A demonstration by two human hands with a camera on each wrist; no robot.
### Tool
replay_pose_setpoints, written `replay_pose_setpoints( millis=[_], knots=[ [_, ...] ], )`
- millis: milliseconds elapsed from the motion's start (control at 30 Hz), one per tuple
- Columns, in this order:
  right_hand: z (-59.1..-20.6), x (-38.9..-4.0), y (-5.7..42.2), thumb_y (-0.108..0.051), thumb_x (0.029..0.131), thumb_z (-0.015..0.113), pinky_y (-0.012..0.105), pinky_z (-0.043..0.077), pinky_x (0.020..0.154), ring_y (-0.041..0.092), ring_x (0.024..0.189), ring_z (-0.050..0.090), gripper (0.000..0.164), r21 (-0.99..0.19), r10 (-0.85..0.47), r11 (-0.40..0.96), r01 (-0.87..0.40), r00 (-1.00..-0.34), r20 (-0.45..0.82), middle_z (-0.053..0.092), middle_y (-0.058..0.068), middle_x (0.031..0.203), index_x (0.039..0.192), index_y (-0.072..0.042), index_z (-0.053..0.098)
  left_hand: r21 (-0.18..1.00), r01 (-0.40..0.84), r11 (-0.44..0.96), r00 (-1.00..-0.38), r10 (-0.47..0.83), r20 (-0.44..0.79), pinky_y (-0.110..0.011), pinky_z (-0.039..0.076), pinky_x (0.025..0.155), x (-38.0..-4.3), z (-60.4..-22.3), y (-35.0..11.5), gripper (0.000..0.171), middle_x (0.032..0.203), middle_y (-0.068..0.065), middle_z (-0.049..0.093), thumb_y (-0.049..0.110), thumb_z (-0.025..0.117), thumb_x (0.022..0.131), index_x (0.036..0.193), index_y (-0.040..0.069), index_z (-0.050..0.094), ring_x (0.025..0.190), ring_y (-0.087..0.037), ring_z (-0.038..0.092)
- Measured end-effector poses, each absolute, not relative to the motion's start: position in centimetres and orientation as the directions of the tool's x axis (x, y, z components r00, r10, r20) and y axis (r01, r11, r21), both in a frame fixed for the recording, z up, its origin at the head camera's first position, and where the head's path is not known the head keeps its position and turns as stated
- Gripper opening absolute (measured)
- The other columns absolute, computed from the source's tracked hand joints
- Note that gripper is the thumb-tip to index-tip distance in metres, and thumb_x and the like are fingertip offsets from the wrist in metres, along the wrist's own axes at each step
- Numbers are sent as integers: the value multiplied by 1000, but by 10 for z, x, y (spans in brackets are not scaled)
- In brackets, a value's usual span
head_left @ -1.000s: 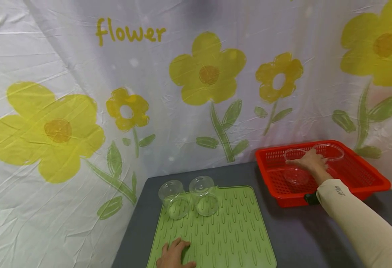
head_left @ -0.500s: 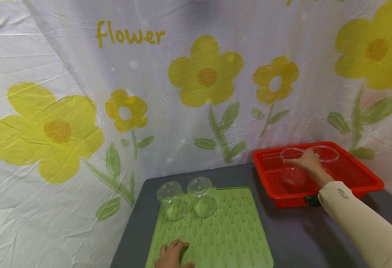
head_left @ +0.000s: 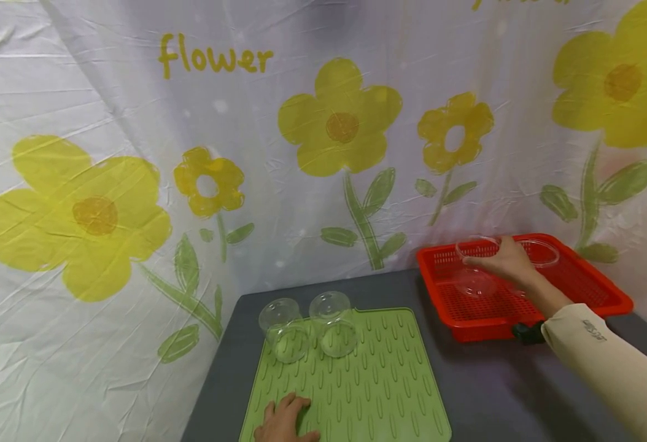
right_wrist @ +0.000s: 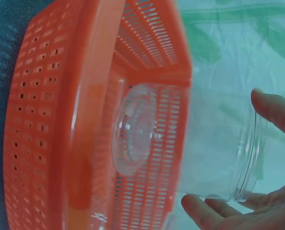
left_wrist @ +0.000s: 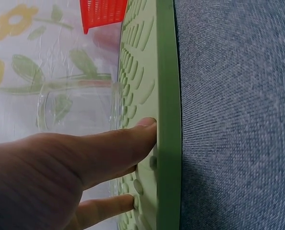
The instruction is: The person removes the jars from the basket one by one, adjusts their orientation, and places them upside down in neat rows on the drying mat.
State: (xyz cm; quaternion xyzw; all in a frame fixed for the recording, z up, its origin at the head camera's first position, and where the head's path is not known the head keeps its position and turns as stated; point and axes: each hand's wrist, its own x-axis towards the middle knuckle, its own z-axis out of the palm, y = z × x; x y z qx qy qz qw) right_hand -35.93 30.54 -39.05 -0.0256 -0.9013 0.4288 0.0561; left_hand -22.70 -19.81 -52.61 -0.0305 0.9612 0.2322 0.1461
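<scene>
Head cam is looking forward and down from above the table [head_left: 489,380], facing the flower-print curtain [head_left: 268,110], sitting farthest back. Left wrist cam is lying sideways, peering low and close along the green mat [left_wrist: 167,163], sharing it and the left hand [left_wrist: 70,167] with head; right wrist cam, also sideways, is looking close-up over the red basket [right_wrist: 82,110], sharing it, the right hand [right_wrist: 272,208] and clear container [right_wrist: 214,139] with head.
</scene>
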Motion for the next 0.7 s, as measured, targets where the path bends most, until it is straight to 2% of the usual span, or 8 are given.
replay_pose_setpoints(
  millis=[200,400,600,700],
  knots=[
    [-373,-351,301,-52,88,76,70,41,106,57,133,38,112,-732,53,681,-22,-995,79,29,41,154,155,14,16,422,-119,899,-960,5,-281,-89,32,88,-226,-526,-198,48,144,-21,53,35,88,79,120,20,69,133,-68,34],
    [-355,-341,291,-51,87,78,68,45,103,51,128,44,105,-716,5,693,-85,-992,123,38,36,150,154,10,24,414,-111,903,-961,9,-277,-89,30,89,-226,-525,-198,48,145,-20,53,43,83,82,122,21,69,133,-68,35],
    [-344,-327,280,-51,86,79,72,41,105,56,135,38,113,-671,-46,729,-133,-988,147,30,39,155,156,12,17,414,-132,901,-955,-4,-297,-90,27,91,-228,-527,-198,49,147,-21,52,50,80,83,122,22,70,133,-70,33],
    [-339,-321,274,-52,85,79,71,44,103,56,134,40,113,-666,-64,729,-155,-985,159,32,39,155,157,10,17,409,-139,902,-958,-18,-288,-91,25,93,-228,-526,-196,46,146,-22,52,49,81,82,119,22,71,133,-70,33]
  ],
)
